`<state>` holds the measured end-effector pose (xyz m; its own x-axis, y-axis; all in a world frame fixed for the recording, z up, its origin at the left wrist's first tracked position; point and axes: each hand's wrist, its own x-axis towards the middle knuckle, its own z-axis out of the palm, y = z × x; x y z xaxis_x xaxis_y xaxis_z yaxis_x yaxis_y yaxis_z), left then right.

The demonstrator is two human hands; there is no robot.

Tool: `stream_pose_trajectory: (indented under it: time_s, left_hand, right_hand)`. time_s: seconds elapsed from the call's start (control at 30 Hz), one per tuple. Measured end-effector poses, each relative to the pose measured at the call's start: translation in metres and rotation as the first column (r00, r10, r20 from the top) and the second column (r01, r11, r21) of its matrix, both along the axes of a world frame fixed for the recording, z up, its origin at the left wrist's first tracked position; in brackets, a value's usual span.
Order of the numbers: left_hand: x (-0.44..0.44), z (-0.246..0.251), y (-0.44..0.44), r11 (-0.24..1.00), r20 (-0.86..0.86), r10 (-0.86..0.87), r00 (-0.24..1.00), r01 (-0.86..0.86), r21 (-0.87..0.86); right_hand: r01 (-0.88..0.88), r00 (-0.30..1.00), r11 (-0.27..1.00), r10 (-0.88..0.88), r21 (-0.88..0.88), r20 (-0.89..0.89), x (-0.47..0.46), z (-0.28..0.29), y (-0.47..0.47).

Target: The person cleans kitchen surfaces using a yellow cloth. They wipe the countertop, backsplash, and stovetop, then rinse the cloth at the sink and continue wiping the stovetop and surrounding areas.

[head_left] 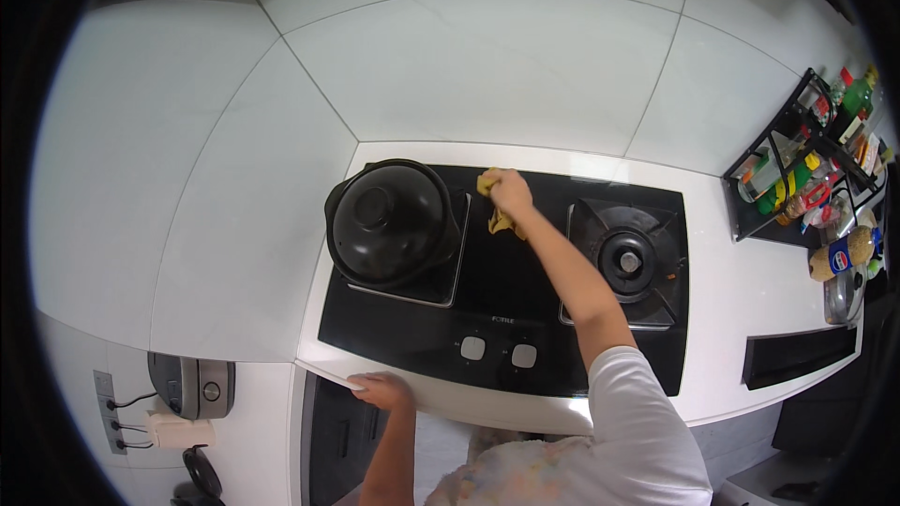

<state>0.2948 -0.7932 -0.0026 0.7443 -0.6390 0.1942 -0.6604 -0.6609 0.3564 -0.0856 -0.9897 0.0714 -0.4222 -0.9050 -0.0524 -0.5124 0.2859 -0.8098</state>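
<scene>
My right hand grips a yellowish cloth near the back of the black glass gas hob, between its two burners. Part of the cloth hangs out below the palm. Left of that hand, a dark lidded clay pot sits over the left burner. The right burner has no pot on it, and a small brown bit lies on its support. My left hand rests at the front edge of the white counter, its fingers over the rim; whether it holds anything there cannot be told.
At the right stand a black rack of bottles, a reused plastic bottle of grains and a clear container. A long black tray lies before them. A kitchen appliance and a paper roll are at lower left.
</scene>
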Motion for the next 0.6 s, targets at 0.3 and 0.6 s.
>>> stream_pose_trajectory:
  time_s: [0.3,0.6]
  left_hand:
    - [-0.005,0.009,-0.002,0.999,-0.032,0.020,0.999,-0.018,0.051]
    - [-0.009,0.015,-0.002,0.999,-0.064,0.032,0.997,-0.029,0.043]
  right_hand:
    - [0.027,0.929,0.999,-0.012,0.035,-0.369,-0.019,0.013,0.002]
    - [-0.303,0.729,0.922,0.061,-0.242,-0.682,0.000,-0.031,-0.024]
